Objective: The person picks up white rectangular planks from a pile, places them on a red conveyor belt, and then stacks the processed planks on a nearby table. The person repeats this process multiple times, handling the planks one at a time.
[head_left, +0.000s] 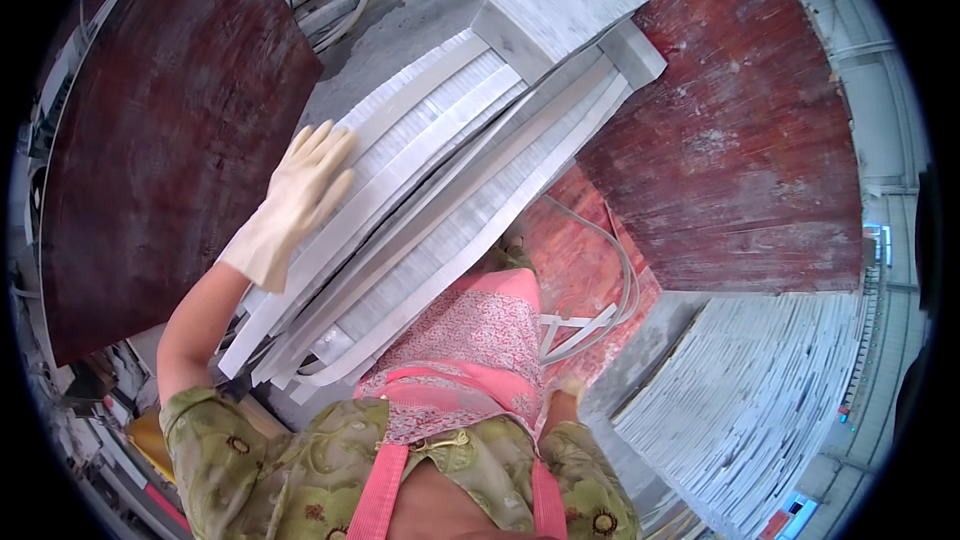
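We see a long pale stack (440, 135) of thin sheets lying aslant before the body, split lengthwise by a dark gap. Large red-brown boards flank it: one board to its left (180, 130), another to its right (730, 140). Grey floor (385, 35) shows beyond its far end, and a scuffed red surface (580, 275) just right of its near half. What bears the stack we cannot tell.

Light bands (390, 175) run lengthwise along the stack and hold its sheets, their loose tails trailing at its near end. A pale block (570, 15) sits across its far end. Well to the right of the stack we find a heap (745, 395) of close-packed whitish strips, and between them a loop of pale strap (628, 290).

Our left hand (290, 205), gloved in cream, lies over the stack's left edge, fingers extended and close together, thumb apart, clamped on nothing. Our right hand (567, 386), mostly hidden, is right of the stack, beyond the pink apron (475, 330); we cannot tell how its fingers stand.
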`<act>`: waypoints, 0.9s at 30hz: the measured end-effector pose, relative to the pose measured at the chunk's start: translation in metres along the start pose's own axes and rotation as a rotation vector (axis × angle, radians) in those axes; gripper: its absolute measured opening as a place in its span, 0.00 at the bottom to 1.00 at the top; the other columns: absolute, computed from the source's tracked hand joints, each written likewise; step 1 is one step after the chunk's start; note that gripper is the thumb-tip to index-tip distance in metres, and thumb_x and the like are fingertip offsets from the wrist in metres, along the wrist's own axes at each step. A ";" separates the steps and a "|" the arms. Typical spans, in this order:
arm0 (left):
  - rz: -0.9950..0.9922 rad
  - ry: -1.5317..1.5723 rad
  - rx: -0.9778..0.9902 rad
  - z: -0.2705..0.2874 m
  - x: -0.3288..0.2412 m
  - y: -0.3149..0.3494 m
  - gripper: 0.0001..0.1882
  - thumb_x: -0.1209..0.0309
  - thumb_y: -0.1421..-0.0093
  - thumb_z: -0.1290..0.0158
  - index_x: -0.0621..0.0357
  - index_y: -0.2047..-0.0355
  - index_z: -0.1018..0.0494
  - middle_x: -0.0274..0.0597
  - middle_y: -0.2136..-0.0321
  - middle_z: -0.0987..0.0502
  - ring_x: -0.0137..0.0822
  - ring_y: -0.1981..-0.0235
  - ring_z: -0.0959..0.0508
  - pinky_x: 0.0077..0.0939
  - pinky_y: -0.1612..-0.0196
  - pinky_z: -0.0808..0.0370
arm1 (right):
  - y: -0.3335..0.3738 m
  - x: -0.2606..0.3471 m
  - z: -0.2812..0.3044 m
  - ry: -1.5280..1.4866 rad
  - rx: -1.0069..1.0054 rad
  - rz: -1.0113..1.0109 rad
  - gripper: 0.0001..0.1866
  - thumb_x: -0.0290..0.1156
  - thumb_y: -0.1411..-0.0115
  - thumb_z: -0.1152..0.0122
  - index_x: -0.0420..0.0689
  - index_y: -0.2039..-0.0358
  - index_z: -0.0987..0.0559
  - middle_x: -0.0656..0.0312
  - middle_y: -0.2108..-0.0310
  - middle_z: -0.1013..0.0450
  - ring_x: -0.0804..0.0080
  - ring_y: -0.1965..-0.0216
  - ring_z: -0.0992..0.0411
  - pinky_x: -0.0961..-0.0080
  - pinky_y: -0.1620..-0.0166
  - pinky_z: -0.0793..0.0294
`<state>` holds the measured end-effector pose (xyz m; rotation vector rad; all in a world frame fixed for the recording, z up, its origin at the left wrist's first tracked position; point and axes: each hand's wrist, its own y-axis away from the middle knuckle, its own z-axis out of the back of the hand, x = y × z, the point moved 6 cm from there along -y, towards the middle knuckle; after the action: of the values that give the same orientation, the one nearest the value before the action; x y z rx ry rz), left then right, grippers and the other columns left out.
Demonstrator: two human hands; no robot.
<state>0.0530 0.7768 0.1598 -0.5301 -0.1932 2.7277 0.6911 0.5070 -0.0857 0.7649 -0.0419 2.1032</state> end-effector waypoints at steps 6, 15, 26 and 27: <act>-0.089 -0.072 -0.078 0.003 0.001 0.061 0.27 0.64 0.32 0.48 0.64 0.36 0.33 0.59 0.37 0.30 0.58 0.32 0.35 0.56 0.28 0.44 | -0.015 -0.007 -0.014 0.401 0.231 -0.001 0.21 0.42 0.31 0.51 0.38 0.51 0.21 0.51 0.59 0.22 0.61 0.61 0.24 0.60 0.60 0.24; -0.098 -0.023 -0.027 -0.012 0.005 0.072 0.27 0.65 0.30 0.51 0.63 0.34 0.36 0.57 0.33 0.34 0.57 0.30 0.37 0.55 0.26 0.47 | 0.060 0.344 -0.041 -0.794 0.544 0.216 0.32 0.48 0.25 0.52 0.34 0.33 0.37 0.42 0.37 0.32 0.53 0.33 0.34 0.62 0.28 0.39; -0.078 0.014 0.053 -0.007 0.007 0.069 0.27 0.67 0.31 0.51 0.63 0.33 0.36 0.58 0.34 0.34 0.59 0.31 0.38 0.57 0.26 0.48 | 0.075 0.575 -0.109 -0.698 0.444 0.377 0.35 0.44 0.27 0.49 0.43 0.26 0.45 0.50 0.41 0.36 0.56 0.43 0.32 0.64 0.32 0.38; -0.083 0.018 0.061 -0.006 0.006 0.068 0.28 0.68 0.31 0.50 0.63 0.33 0.37 0.58 0.34 0.34 0.59 0.31 0.38 0.57 0.26 0.48 | 0.056 0.582 -0.124 -0.587 0.371 0.531 0.34 0.40 0.28 0.49 0.45 0.26 0.45 0.49 0.44 0.36 0.55 0.45 0.32 0.64 0.35 0.36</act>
<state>0.0289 0.7159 0.1387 -0.5183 -0.1242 2.6379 0.3364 0.9332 0.1384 1.7345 -0.1936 2.3220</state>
